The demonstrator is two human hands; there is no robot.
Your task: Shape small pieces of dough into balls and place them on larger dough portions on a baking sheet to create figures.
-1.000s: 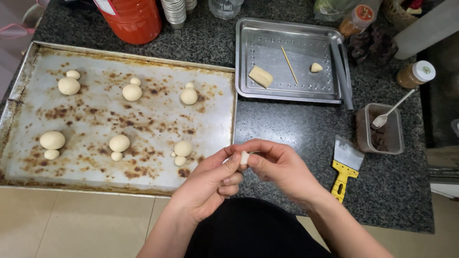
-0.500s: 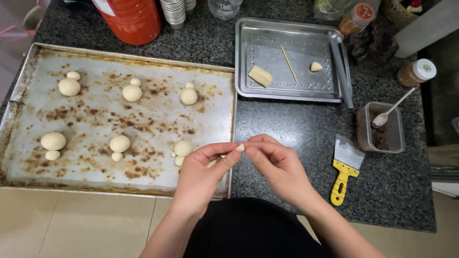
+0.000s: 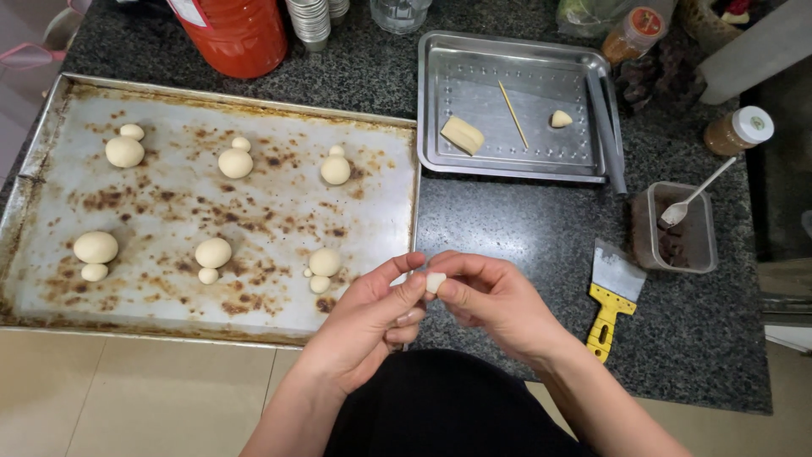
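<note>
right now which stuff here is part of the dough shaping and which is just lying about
In use: small dough piece pinched between left hand and right hand; baking tray with dough balls.

Lying about: yellow-handled scraper, red container, brown jar.

The two hands have come back close together. Half a second ago the left hand (image 3: 372, 317) was stretched out flat with its fingers pointing toward the right hand (image 3: 486, 300), and the little dough bit (image 3: 435, 282) sat up at the very tips. Now the left fingers are curled in more, and the thumb presses beside the dough. The dough has dropped a bit lower and sits tucked between the fingertips of both hands.
</note>
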